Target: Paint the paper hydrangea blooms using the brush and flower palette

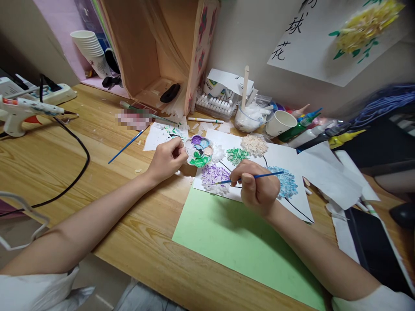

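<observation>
My right hand is closed around a thin blue paintbrush, its tip at the purple and white paper flower. That flower is raised from a white sheet, along with a green flower, a beige flower and a blue flower. Black stem lines run across the sheet. At the sheet's left, my left hand pinches the edge of a round paint palette with purple, blue, beige and green paint in its wells.
Beneath the sheet lies a green board. A glue gun with a black cord rests at the left, and another blue brush lies nearer. Behind stand a paper cup, a tub of white scraps and paint bottles.
</observation>
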Demonstrator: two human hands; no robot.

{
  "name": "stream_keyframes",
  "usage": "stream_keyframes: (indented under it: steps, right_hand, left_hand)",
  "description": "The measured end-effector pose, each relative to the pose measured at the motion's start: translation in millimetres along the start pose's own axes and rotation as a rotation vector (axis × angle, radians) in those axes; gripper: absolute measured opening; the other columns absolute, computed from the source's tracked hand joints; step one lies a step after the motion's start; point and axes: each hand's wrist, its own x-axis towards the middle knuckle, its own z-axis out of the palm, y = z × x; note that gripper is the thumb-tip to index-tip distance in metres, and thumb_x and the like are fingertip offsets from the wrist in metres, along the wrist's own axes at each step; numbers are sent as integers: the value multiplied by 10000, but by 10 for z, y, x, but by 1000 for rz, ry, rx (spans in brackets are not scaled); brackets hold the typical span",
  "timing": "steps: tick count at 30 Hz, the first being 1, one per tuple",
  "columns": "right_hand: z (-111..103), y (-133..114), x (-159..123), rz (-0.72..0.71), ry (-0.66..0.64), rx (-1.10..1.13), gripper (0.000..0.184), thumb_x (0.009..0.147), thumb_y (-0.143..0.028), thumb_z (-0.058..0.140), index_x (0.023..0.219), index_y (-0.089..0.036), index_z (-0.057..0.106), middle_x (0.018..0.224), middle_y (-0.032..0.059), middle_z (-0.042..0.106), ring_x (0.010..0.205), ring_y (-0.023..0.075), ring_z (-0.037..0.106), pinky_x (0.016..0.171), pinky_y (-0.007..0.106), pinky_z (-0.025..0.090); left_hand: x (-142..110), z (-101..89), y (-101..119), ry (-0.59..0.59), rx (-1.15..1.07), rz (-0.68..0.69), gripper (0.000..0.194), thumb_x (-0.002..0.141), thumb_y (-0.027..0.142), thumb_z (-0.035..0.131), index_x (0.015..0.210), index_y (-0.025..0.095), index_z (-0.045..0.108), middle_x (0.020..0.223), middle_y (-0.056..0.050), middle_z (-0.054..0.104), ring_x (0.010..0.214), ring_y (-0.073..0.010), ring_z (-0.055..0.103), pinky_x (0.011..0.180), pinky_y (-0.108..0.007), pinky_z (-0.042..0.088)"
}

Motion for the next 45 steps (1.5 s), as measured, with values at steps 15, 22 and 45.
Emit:
stream_keyframes:
  steps: [15,22,45]
  right_hand:
    - [3,-14,-13,-11,21,-16,247,962,-223,380,776,-183,538,575,14,556,491,112,464,484,257,375]
    - [-4,-30,-5,8,-27,-9,240,965,-239,383,788,-187,537,579,14,563,497,114,462,502,259,383]
    - [-17,-5,-20,-17,140,48,233,961,-281,395,846,-204,582,616,13,605,562,143,565,518,279,424]
  left_hand:
    - [0,3,2,22,-17,43,198,712,85,495,599,200,382,539,60,408,497,-79,349,476,-219,280]
    - [1,6,-2,23,-2,31,201,720,88,500,597,199,386,535,60,395,496,-79,342,473,-221,276]
    - [7,0,10,7,-26,29,194,727,92,492,606,200,386,547,57,417,503,-80,372,488,-217,298]
